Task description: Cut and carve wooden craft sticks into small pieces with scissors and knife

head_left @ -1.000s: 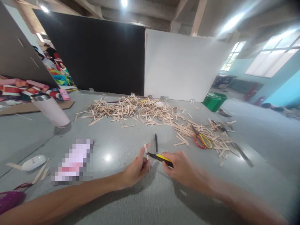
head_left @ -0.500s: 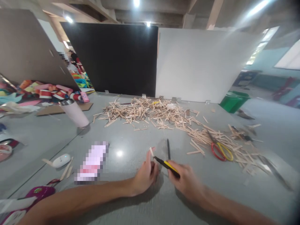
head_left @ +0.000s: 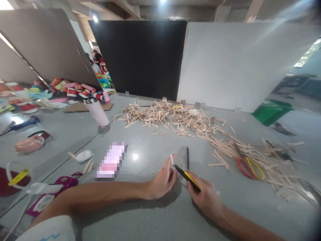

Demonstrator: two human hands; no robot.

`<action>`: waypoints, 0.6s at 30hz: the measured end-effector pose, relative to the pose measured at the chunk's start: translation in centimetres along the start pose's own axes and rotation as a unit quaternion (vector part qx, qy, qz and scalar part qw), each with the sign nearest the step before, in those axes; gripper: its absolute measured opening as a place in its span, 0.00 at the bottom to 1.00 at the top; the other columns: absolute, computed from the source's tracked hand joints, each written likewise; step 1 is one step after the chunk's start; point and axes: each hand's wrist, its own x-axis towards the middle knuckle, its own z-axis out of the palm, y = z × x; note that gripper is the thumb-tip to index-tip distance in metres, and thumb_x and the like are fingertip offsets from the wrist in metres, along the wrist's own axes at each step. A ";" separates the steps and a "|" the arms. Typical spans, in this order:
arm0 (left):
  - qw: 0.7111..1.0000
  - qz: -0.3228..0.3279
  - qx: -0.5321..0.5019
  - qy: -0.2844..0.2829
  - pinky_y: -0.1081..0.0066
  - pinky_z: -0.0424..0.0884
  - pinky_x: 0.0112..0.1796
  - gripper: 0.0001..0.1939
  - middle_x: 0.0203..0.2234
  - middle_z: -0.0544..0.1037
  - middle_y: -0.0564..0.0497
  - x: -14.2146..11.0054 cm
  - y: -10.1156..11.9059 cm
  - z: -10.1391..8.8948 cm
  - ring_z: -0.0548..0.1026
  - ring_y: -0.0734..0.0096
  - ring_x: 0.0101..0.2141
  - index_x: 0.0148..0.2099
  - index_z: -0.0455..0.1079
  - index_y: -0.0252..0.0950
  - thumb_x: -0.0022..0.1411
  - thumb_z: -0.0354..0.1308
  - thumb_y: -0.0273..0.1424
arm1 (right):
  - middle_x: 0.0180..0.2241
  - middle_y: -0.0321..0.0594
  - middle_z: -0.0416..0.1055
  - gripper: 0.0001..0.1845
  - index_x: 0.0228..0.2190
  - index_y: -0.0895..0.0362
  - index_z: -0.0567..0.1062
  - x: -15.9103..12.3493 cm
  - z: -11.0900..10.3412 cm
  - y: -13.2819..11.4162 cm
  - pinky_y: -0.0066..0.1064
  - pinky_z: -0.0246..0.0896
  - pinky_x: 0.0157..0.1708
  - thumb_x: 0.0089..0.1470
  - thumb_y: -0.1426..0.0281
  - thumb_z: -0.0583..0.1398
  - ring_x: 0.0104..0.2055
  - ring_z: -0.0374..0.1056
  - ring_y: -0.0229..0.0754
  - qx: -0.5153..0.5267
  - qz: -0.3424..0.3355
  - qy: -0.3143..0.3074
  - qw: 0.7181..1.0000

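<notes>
Currently, left hand (head_left: 163,182): fingers pinching a small stick (head_left: 172,160), which points upward, slightly tilted, clear of the bench (head_left: 140,217).
Right hand (head_left: 207,192): fingers closed round the black and yellow knife (head_left: 190,180), its front end aimed forward and to the left.
Knife and stick: the dark tip sits at the stick's lower part; whether the two touch, I cannot tell.
Rod (head_left: 188,158): black and thin, lying on the bench just beyond the right hand.
Heap (head_left: 157,113): many loose pale wood strips, spread across the far side and trailing off to the right.
Scissors (head_left: 256,169): red and yellow handles, blades among the strips, right of the right hand.
Slab (head_left: 112,160): pink and lilac, pixelated, flat, left of the left hand.
Mouse (head_left: 84,156): white, left of the slab, strips beside it.
Bottle (head_left: 97,113): pale pink, dark-topped, standing left of the heap.
Panels: one black (head_left: 142,60), one white (head_left: 233,63), upright side by side behind the heap.
Bin (head_left: 272,112): green, near the white panel's right end.
</notes>
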 end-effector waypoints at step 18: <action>1.000 0.016 0.008 0.007 0.80 0.64 0.20 0.34 0.23 0.72 0.60 0.4 -0.3 0.0 0.68 0.76 0.16 0.79 0.40 0.33 0.83 0.49 0.40 | 0.43 0.47 0.88 0.18 0.58 0.57 0.79 0.2 -0.5 0.1 0.30 0.79 0.36 0.72 0.71 0.57 0.36 0.86 0.47 -0.012 0.002 -0.016 1.000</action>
